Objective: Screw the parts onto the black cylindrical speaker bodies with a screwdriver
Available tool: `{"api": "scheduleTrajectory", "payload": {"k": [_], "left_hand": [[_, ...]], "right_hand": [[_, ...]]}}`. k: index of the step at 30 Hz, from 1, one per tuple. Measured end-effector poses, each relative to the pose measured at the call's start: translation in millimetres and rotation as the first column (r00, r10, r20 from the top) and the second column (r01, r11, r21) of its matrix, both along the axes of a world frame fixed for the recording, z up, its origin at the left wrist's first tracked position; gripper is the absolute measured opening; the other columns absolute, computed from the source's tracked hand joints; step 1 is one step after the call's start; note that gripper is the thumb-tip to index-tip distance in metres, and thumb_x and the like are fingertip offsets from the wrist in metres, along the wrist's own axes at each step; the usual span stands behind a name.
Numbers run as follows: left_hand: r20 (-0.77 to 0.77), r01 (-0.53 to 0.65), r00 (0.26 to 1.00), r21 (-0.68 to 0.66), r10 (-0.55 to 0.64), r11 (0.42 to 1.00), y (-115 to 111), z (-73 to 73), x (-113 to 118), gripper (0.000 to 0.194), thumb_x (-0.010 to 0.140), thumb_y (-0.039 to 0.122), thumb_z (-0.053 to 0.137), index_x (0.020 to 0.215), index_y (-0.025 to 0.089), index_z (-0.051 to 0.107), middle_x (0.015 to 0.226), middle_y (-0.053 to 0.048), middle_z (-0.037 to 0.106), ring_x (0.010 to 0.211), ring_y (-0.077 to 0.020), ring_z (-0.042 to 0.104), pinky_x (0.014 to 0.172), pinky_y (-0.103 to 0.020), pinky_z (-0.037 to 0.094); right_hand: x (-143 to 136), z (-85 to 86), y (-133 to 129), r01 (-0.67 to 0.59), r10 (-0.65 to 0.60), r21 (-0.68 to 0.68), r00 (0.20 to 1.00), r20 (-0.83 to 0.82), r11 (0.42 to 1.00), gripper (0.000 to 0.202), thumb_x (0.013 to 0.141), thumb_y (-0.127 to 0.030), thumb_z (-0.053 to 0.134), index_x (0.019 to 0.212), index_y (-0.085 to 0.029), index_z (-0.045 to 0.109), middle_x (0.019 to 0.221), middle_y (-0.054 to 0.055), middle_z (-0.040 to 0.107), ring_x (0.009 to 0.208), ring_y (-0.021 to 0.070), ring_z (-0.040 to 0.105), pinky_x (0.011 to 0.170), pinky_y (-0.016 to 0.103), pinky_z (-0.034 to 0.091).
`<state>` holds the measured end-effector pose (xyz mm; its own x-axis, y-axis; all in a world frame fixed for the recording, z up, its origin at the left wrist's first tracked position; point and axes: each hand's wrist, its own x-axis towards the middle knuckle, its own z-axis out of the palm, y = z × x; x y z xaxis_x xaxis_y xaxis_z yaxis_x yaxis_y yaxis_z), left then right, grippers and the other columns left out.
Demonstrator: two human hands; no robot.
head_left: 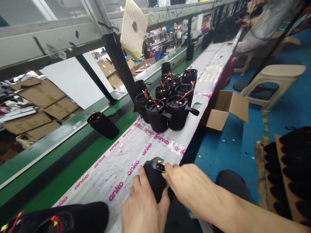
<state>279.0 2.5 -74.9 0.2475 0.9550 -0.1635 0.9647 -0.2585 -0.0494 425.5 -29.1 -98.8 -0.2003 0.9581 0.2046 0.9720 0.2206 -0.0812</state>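
My left hand (pixel 145 202) is wrapped around a black fabric-covered cylinder (pixel 155 181), which looks like a portable speaker body. It lies tilted at the near edge of the bench, its end facing away from me. My right hand (pixel 186 181) pinches a small black oval panel (pixel 159 166) with small holes or buttons, held at the cylinder's upper right side. A yellow connector on a thin wire shows just beyond the panel. Another yellow bit peeks out by my right fingertips; what it belongs to is hidden.
Several black cylinders (pixel 176 113) with red wires stand ahead on the plastic-covered bench (pixel 126 161). One cylinder (pixel 103 124) lies on the green conveyor (pixel 70 155); more are at lower left. On the right are an open carton (pixel 218 110), a stool (pixel 272 77) and a co-worker's sleeve (pixel 264 26).
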Motion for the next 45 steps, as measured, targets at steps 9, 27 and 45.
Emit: {"api": "scheduleTrajectory", "payload": {"k": [9,27,45], "left_hand": [[-0.014,-0.001,1.0,0.027,0.001,1.0,-1,-2.3,3,0.074,0.09,0.046,0.049,0.15,0.006,0.029,0.124,-0.02,0.06,0.089,-0.0302,0.069,0.066,-0.035,0.049],[0.149,-0.056,0.986,-0.134,0.076,0.989,11,19.8,-1,0.079,0.083,0.042,0.059,0.151,0.014,0.029,0.144,-0.017,0.053,0.12,-0.033,0.061,0.097,-0.04,0.046],[0.052,-0.013,0.999,0.073,0.009,0.997,21,18.4,-16,0.072,0.091,0.044,0.046,0.155,0.02,0.022,0.125,-0.015,0.061,0.114,-0.0336,0.059,0.084,-0.041,0.045]], "right_hand": [[8,6.5,9,-0.011,0.011,0.009,0.997,-0.078,1.0,0.011,0.095,-0.021,0.051,0.089,-0.017,0.059,0.057,0.002,0.06,0.042,0.0213,0.059,0.04,0.035,0.018],[17,-39.2,-3,0.098,-0.073,-0.021,0.562,-0.824,0.995,0.034,0.108,-0.035,0.022,0.093,-0.022,0.049,0.069,-0.002,0.064,0.06,0.0134,0.064,0.06,0.025,0.044],[-14,-29.3,-9,0.103,-0.065,0.045,0.854,-0.516,0.994,0.02,0.105,-0.025,0.031,0.103,-0.021,0.051,0.08,0.003,0.065,0.069,0.0209,0.065,0.063,0.032,0.038]]}}
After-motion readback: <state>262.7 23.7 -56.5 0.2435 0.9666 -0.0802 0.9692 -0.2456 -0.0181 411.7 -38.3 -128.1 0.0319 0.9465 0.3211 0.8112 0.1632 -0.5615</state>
